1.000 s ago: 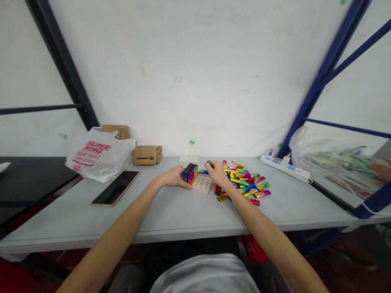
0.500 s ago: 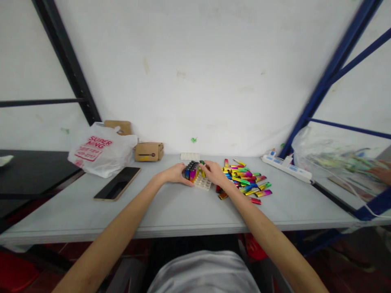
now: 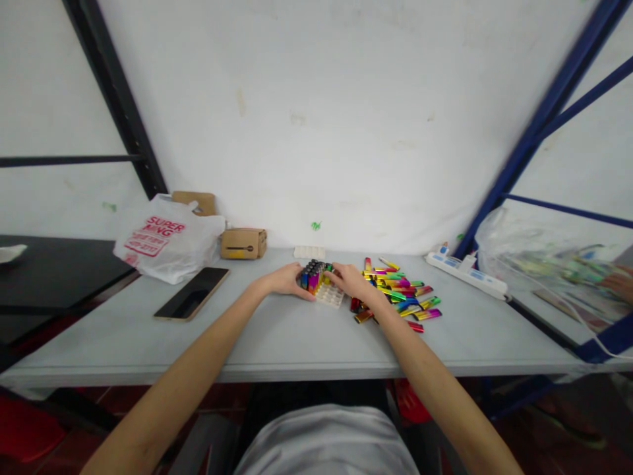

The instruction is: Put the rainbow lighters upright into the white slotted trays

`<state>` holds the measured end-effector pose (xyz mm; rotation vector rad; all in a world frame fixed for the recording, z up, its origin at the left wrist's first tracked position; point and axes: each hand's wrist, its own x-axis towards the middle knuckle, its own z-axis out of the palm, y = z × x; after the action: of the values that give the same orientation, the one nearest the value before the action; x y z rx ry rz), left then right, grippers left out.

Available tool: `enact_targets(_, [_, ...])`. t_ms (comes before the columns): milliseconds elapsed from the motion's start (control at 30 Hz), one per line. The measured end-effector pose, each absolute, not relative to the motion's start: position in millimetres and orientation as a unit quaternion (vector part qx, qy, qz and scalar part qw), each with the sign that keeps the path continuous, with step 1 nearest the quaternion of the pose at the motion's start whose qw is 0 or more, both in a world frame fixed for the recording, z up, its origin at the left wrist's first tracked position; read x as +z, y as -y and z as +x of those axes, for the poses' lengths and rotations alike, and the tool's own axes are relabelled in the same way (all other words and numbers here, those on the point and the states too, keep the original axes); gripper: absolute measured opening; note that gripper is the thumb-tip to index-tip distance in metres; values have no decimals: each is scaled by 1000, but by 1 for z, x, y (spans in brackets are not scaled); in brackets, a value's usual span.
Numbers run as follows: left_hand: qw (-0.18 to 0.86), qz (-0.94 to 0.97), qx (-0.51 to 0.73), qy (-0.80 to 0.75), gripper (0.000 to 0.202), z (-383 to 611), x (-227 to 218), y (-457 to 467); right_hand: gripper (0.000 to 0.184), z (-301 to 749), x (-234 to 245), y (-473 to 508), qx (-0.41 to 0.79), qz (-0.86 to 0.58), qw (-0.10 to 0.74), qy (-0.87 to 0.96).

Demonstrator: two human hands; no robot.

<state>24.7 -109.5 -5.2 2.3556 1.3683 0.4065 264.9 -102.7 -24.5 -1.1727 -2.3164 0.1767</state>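
A pale tray with rows of pockets (image 3: 332, 298) lies on the table in front of me. Shiny multicoloured lighters with dark tops (image 3: 311, 280) stand upright, packed together in its left part. My left hand (image 3: 285, 280) curves round the left side of this group, thumb at the front, fingers behind. From the right, my right hand (image 3: 349, 280) reaches over the tray, its fingers closed at a yellow-green lighter (image 3: 328, 269) beside the standing rows. The fingertips partly hide that lighter. Front right pockets hold nothing. Right of the tray, loose lighters (image 3: 395, 290) lie in a heap.
Another pale tray (image 3: 309, 253) lies by the wall. To the left are a phone (image 3: 192, 293), a white plastic bag (image 3: 168, 241) and a cardboard box (image 3: 243, 243). A power strip (image 3: 467, 274) lies at the right. Beyond the blue frame, another person's hand (image 3: 620, 282) shows.
My right hand has lowered slightly at the tray, and the lighter at its fingers sits lower beside the rows. My left hand keeps its place. The whole view has shifted slightly.
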Motion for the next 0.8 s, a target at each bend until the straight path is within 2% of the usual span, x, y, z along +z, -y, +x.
enact_targets(100, [199,840,155,-480,75,24,-6,110,25,267,-24,100,78,-430,242,866])
enact_targets(333, [192,841,145,-484,77,24,-5,110,26,269,-22,99,93,-412,254,870])
enact_targets(433, [195,835,150,-492,79,25,-5,110,38,275,-19,102,137,-389,246,877])
enact_targets(533, [205,835,150,-488,81,25,-4,110,51,284,-17,99,145,-399,304,853])
enact_targets(633, [215,840,139,-478,81,25,-3,109,39,292,-23,90,80,-439,339,828])
enact_targets(800, [216,845,146,-468,77,25,-3,108,19,292,-39,77,42,-448,211,868])
